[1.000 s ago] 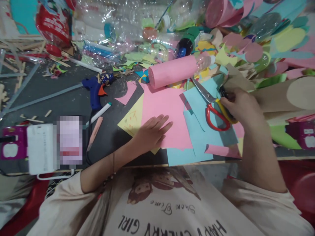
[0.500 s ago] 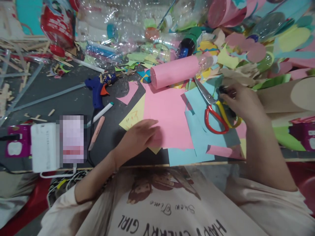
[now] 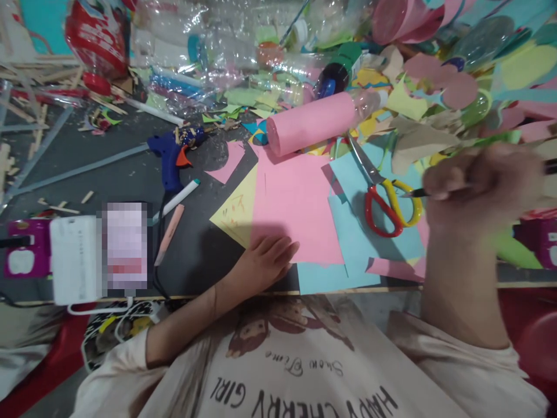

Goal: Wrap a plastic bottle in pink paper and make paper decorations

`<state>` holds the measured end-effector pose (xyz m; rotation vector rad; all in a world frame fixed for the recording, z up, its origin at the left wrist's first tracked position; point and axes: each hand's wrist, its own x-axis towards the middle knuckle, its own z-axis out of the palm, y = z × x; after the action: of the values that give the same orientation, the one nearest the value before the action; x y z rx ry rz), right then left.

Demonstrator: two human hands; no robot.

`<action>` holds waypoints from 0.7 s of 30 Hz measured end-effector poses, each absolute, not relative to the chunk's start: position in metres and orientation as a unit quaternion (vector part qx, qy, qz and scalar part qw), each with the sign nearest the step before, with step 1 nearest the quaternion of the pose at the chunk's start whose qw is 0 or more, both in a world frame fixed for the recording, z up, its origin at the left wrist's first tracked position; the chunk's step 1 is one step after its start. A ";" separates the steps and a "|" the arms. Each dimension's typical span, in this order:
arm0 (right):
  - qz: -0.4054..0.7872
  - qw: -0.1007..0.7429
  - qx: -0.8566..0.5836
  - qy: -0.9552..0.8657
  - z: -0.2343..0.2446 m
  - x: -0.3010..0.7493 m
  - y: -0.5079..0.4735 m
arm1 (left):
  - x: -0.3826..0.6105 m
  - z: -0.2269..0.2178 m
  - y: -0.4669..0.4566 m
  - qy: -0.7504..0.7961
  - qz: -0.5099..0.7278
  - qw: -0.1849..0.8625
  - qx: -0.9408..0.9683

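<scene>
Right hand (image 3: 483, 180) moved rightward, fingers around dark pen (image 3: 416, 193); left hand (image 3: 263, 262) over pink paper (image 3: 300, 197), fingers loosely extended.

Single head-worn camera — set above the wearer's chest, facing forward and steeply down. Shirt (image 3: 296, 366) close below, filling much of the bottom edge. Near edge of table (image 3: 122, 181) crosses low. Right hand (image 3: 483, 180) looms large — nearer the lens than left hand (image 3: 270, 255). Pink sheet (image 3: 296, 203) mid-view. Clear bottles (image 3: 226, 40) farther off, along the top.

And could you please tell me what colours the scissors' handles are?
The scissors have one red and one yellow handle, in the head view.
</scene>
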<state>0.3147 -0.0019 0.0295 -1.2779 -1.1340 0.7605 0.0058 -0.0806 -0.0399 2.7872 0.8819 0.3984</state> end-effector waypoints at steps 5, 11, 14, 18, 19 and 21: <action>0.495 0.495 -0.539 -0.469 0.010 0.259 -0.013 | 0.008 -0.039 -0.081 0.305 0.119 0.109 0.939; 0.553 0.432 -0.498 -0.509 -0.019 0.213 -0.014 | 0.016 -0.027 -0.064 0.334 0.037 0.139 0.931; 0.571 0.441 -0.495 -0.484 -0.031 0.194 -0.009 | 0.018 -0.026 -0.053 0.322 0.030 0.145 0.935; 0.625 0.437 -0.455 -0.459 -0.042 0.184 -0.004 | 0.013 -0.034 -0.044 0.330 0.103 0.130 0.929; 0.631 0.433 -0.454 -0.457 -0.043 0.184 -0.003 | 0.011 -0.036 -0.043 0.335 0.125 0.130 0.925; 0.622 0.417 -0.472 -0.466 -0.042 0.183 -0.001 | 0.007 -0.040 -0.041 0.343 0.151 0.136 0.917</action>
<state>0.1834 -0.0014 -0.0424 -1.1837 -1.1702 1.5615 0.0074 -0.0413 -0.0401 2.6549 0.9921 0.4381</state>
